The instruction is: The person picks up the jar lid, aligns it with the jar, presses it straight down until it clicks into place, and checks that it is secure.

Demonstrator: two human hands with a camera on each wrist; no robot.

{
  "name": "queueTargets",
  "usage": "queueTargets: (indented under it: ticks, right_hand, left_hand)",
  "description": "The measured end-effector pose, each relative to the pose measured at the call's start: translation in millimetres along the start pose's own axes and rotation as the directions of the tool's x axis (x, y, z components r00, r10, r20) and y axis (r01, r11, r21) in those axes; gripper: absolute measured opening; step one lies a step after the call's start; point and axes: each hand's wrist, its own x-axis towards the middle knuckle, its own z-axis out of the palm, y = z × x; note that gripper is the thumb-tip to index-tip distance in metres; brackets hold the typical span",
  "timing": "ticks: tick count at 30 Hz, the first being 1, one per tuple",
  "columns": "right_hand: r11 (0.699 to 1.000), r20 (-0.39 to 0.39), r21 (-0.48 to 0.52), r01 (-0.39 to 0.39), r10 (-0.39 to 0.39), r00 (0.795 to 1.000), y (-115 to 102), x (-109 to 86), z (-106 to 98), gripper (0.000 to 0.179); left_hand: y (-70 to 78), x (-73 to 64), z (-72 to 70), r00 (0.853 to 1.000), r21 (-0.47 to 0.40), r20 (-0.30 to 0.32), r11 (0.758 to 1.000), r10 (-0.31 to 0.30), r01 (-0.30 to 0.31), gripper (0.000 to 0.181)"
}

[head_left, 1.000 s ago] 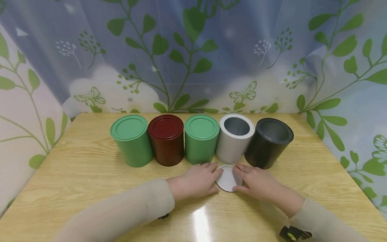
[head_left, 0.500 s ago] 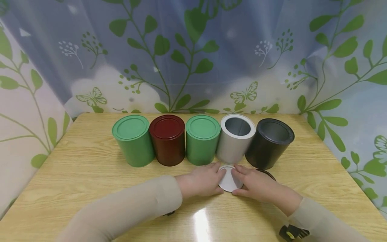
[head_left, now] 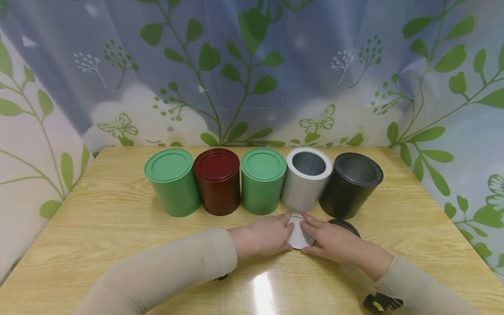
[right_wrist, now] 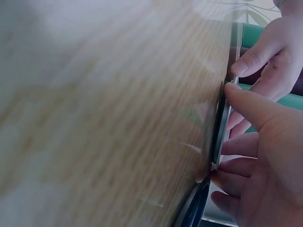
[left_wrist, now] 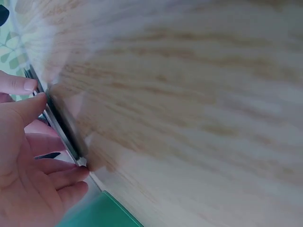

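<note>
A round white lid (head_left: 298, 236) lies near the table surface, just in front of an uncovered white can (head_left: 302, 192). My left hand (head_left: 264, 235) holds its left edge, while my right hand (head_left: 334, 239) holds the right edge. Both wrist views show thumbs and fingers bent around the lid's rim; seen edge-on, the lid (left_wrist: 64, 125) looks dark underneath and sits low over the wood. Behind my right hand is a black lid (head_left: 345, 226), partly hidden by that hand. A black can (head_left: 349, 188) without a lid stands right of the white one.
Left of the white can stand a green can (head_left: 263, 183), a dark red can (head_left: 218, 186) and another green can (head_left: 173, 186), all lidded, in one row. The wooden table (head_left: 98, 218) ends at a leaf-patterned curtain (head_left: 252, 87).
The left hand has shifted slightly right along the white lid, its fingers now closer to the right hand. More of the black lid shows behind the right hand. The cans stay put.
</note>
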Motion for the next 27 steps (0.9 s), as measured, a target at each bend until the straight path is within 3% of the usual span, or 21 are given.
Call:
queueTargets:
  ticks: [6,12,20,27]
  right_hand:
    - [0.994,0.035,0.103,-0.025,0.021,0.999,-0.3,-0.3,-3.7,0.064]
    - [0.981,0.065,0.183,-0.064,0.053,0.996,1.5,-0.4,-2.5,0.067]
    - [0.970,0.055,0.234,-0.066,0.055,0.997,1.4,-1.4,-5.8,0.072]
    - [0.971,0.012,0.230,-0.061,0.060,0.998,-0.8,-3.5,-11.6,0.072]
  left_hand:
    - [-4.6,-3.1,1.9,0.998,0.014,-0.020,0.998,0.065,-0.065,0.056]
    - [-8.3,-6.8,5.9,0.987,0.049,-0.087,0.990,0.134,-0.130,0.052]
    - [-11.9,-11.6,8.9,0.971,0.042,-0.194,0.990,0.141,-0.135,0.049]
    - [-12.9,-17.1,3.9,0.964,0.024,-0.225,0.990,0.140,-0.139,0.048]
